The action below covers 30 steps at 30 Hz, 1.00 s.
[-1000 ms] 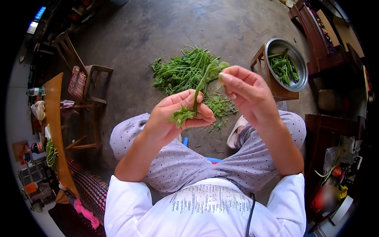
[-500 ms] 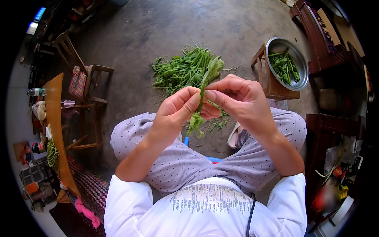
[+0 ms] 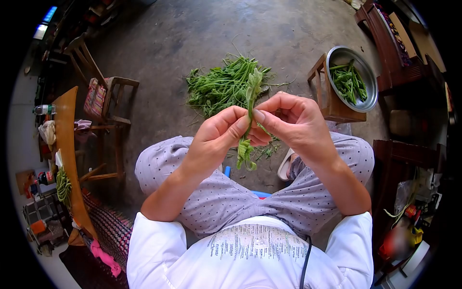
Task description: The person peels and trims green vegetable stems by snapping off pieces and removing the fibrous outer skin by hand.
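A leafy green stem (image 3: 253,89) is held upright between both hands, its large leaf above the fingers and a curled leaf hanging below. My left hand (image 3: 224,132) grips the stem between thumb and fingers. From the right, my right hand (image 3: 288,120) pinches the same stem, its fingertips close to those of the left. Beyond the hands, a pile of green stems and leaves (image 3: 216,89) lies on the floor. Small green scraps (image 3: 264,151) are partly hidden beneath the hands.
At the right, a metal basin (image 3: 371,98) with green stems stands on a wooden stool (image 3: 344,114). A wooden chair (image 3: 113,96) and a wooden table (image 3: 70,144) are at the left. Below the hands are my knees and a slipper (image 3: 285,166).
My right hand has come down and left to the stem beside my left hand. The stem has turned more upright, its curled leaf now hanging below the fingers.
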{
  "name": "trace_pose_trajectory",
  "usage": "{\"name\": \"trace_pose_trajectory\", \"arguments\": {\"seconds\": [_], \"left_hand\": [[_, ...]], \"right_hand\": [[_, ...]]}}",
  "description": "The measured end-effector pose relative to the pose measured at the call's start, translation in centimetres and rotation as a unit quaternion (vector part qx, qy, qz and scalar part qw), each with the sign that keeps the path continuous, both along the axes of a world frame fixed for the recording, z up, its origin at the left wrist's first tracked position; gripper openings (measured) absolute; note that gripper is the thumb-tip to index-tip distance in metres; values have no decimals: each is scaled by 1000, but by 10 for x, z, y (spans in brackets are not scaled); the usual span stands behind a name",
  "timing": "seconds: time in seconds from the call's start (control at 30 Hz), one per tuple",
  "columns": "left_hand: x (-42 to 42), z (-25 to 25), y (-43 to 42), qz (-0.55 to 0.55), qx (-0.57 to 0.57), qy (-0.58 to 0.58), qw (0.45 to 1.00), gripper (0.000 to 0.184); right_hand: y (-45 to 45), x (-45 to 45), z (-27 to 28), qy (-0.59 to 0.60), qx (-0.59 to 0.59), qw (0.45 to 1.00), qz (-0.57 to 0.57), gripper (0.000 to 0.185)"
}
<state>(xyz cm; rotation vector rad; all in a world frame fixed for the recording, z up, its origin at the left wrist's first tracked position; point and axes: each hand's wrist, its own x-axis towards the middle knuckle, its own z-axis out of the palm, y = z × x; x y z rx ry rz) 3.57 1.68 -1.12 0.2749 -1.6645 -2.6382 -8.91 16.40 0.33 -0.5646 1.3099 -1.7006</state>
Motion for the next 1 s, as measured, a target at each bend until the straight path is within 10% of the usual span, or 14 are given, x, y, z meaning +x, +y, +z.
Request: {"name": "trace_pose_trajectory", "arguments": {"seconds": [1.0], "left_hand": [[-1, 1, -4, -25, 34, 0, 999, 24]], "right_hand": [[-1, 5, 8, 83, 11, 996, -37, 12]]}}
